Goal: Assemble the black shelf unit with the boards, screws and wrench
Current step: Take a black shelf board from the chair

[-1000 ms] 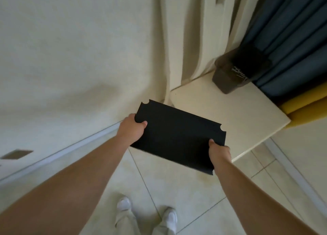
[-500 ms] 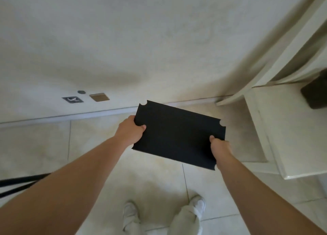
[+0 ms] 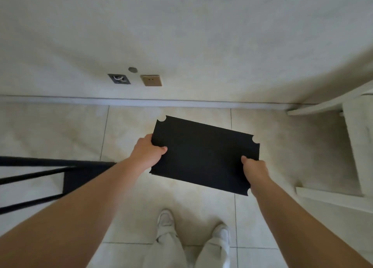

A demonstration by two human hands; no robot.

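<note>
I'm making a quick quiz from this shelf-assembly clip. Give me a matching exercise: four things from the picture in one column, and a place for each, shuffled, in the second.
Things:
1. black board
2. black frame
3. wall socket
4. white shoes

Places:
A. low on the wall, above the skirting
B. at the left edge, over the floor
C. on the floor tiles at the bottom of the view
D. held at its short ends by the left hand and the right hand

Pairs: 1-D, 2-B, 3-A, 4-C
</note>
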